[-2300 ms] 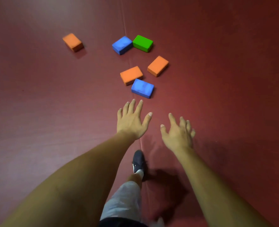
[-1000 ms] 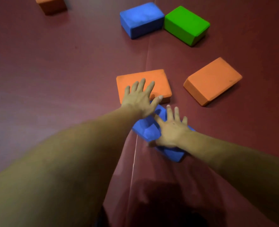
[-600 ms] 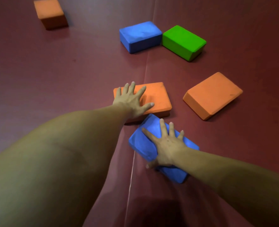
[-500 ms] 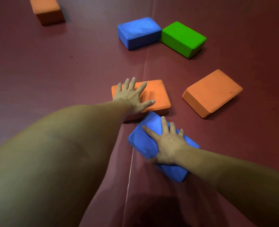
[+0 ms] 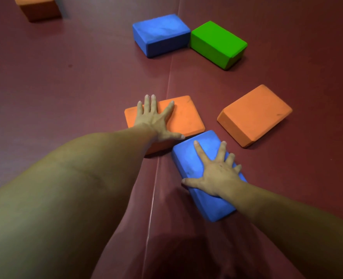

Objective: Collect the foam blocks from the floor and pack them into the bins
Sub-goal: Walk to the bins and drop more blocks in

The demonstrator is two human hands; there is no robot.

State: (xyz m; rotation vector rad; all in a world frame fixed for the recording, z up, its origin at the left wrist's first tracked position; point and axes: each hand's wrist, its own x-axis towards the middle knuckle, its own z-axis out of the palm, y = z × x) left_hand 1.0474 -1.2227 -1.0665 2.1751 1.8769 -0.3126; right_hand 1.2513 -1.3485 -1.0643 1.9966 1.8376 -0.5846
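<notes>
– Foam blocks in view, how many and where?
– Six, all lying on the red floor [image 5: 66,77]. Far orange block [image 5: 37,7] at the upper left, cut by the frame edge. Far blue block [image 5: 160,31] and green block [image 5: 217,39] at upper centre, corners touching. Right orange block [image 5: 255,111] at centre right, standing apart. Middle orange block [image 5: 186,117] at the centre. Near blue block [image 5: 190,158] just below it, lying at an angle, its far end against the orange one's near right corner.
– Left hand?
– Left hand [image 5: 156,121] lies flat on top of the middle orange block, fingers straight and spread, thumb reaching out along the near edge. Nothing is clasped: the palm only presses.
– Right hand?
– Right hand [image 5: 217,172] lies on top of the near blue block, fingers splayed across the upper face, thumb stretched to the left long edge. Fingers are not curled round the block, so it is released, resting on the foam.
– Anything else of note?
– A seam [image 5: 166,93] runs down the floor from the top centre, passing between the two forearms.
</notes>
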